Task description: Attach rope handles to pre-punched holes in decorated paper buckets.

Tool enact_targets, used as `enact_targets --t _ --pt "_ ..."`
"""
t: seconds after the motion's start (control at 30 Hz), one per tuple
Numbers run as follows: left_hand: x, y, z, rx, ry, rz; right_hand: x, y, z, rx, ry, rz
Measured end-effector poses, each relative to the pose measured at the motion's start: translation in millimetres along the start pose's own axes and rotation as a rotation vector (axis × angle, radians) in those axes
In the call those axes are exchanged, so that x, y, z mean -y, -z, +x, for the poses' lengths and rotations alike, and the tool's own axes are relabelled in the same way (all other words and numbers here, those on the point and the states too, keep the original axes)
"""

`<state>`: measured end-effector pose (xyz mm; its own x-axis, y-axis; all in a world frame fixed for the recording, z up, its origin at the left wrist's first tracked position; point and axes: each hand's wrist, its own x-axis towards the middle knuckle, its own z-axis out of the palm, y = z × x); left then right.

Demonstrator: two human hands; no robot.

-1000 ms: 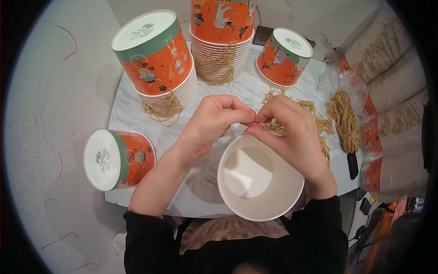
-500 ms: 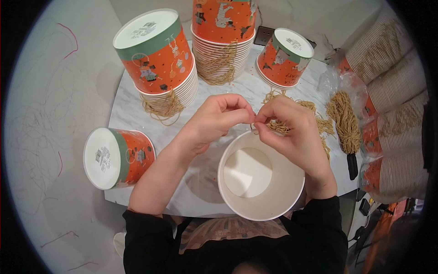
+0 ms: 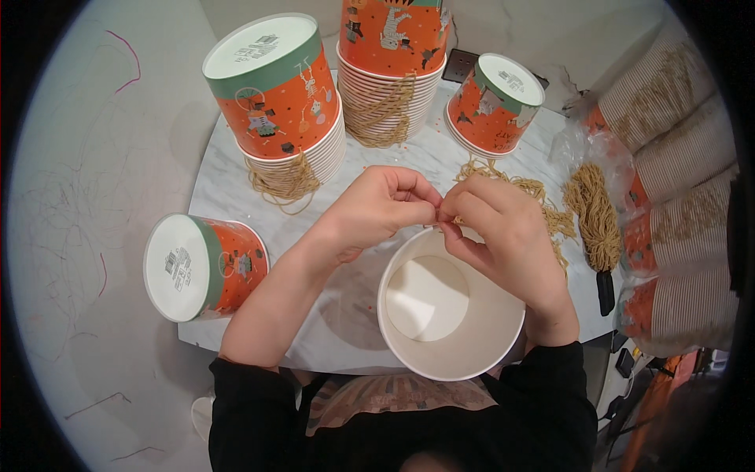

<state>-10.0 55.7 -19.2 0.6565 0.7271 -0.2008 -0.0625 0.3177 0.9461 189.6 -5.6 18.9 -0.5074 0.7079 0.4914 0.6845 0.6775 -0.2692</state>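
Observation:
An open white paper bucket [image 3: 494, 322] stands in front of me, its mouth up and its round bottom visible inside. Just over its far rim, my left hand [image 3: 377, 206] and my right hand [image 3: 499, 232] meet with fingertips pinched together. Between them shows a tiny bit of tan cord; most of it is hidden by the fingers. Behind my right hand lies a loose heap of tan cords [image 3: 558, 220]. To its right rests a thick tan cord bundle [image 3: 591, 212] with a black wrapped end.
At the left, an orange and green bucket [image 3: 236, 263] lies on its side. Upside-down bucket stacks stand at the back: left [image 3: 275, 106], middle [image 3: 389, 102] and right [image 3: 494, 114], with cord loops hanging from the first two. Plastic-wrapped bucket stacks [image 3: 684, 181] line the right side.
My hands have drawn slightly closer together, the fingertips still pinched. The short strand below the left fingers shows less. The bucket stays in place; the view has shifted slightly.

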Motion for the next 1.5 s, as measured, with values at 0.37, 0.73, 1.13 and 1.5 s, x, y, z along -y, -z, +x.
enact_targets --t 0.37,0.73,1.13,1.5 --pt "16.9 -18.8 5.4 -0.231 -0.334 0.044 -2.4 -1.3 0.8 -0.084 -0.080 0.039" --pt "28.1 -22.7 13.4 -0.223 -0.423 -0.100 0.8 1.5 0.1 -0.059 -0.193 0.233" --pt "21.2 -21.7 7.5 -0.125 -0.439 -0.176 -10.5 -3.1 3.1 -0.128 -0.328 0.646" --pt "14.1 -25.7 3.3 -0.108 -0.372 -0.266 -18.8 5.0 0.3 -0.083 -0.311 0.646"
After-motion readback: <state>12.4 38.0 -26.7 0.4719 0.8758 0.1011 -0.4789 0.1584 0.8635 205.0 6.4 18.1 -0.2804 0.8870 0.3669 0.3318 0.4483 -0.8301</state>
